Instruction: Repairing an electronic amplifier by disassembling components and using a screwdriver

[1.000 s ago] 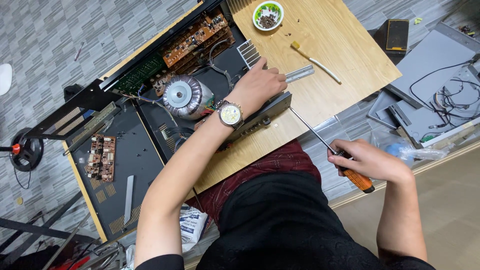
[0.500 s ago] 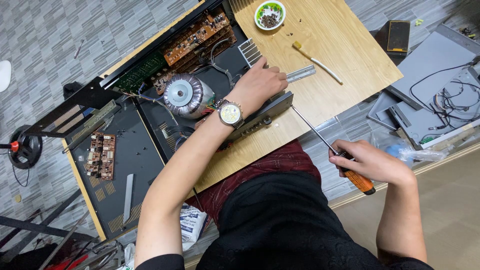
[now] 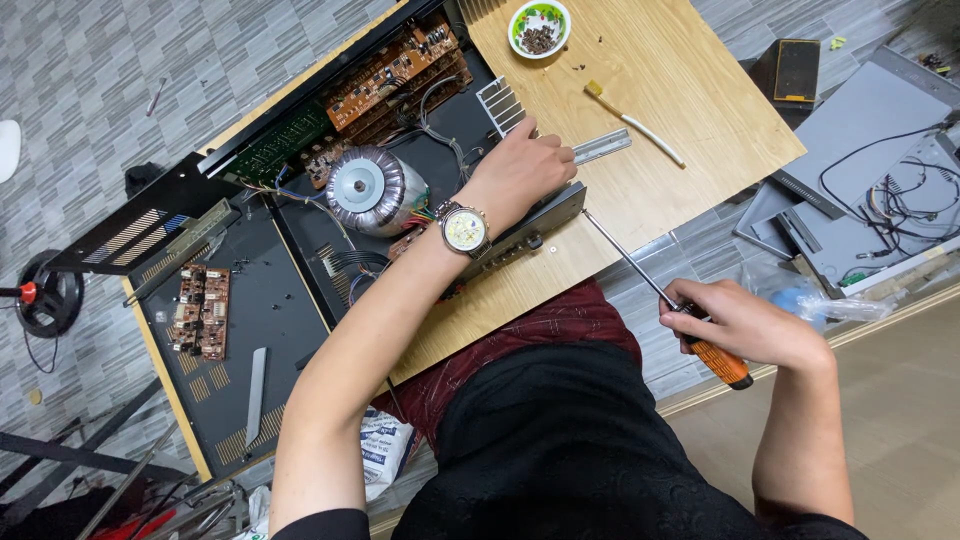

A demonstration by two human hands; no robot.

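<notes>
The screwdriver (image 3: 662,292) lay in the right hand (image 3: 745,322), which was clenched around its orange handle; the long steel shaft ran up and left, its tip at the front corner of the amplifier (image 3: 400,190). The amplifier sat open on the wooden table (image 3: 680,130), lid off, with the left hand (image 3: 520,170) pressed down on its front edge, fingers curled over the metal beside a finned heatsink (image 3: 500,105) — whether they gripped anything small could not be told.

For this step, the shaft should have been kept in line with the screw axis and the tip seated fully before turning; the left hand's downward pressure looked right for keeping the chassis from sliding on the smooth wood.

Inside the chassis, a round toroidal transformer (image 3: 365,190) showed a shiny copper-toned winding, with brown circuit boards (image 3: 395,70) and one green board behind it. A ribbed grey metal bar (image 3: 602,147) lay just beside the left hand. Farther out on the table were a white-handled brush (image 3: 635,122) and a small bowl (image 3: 539,27) of dark screws. The removed black cover (image 3: 260,320), perforated with vent slots, lay to the left and carried a small brown board (image 3: 200,310) — well apart from the work.
</notes>
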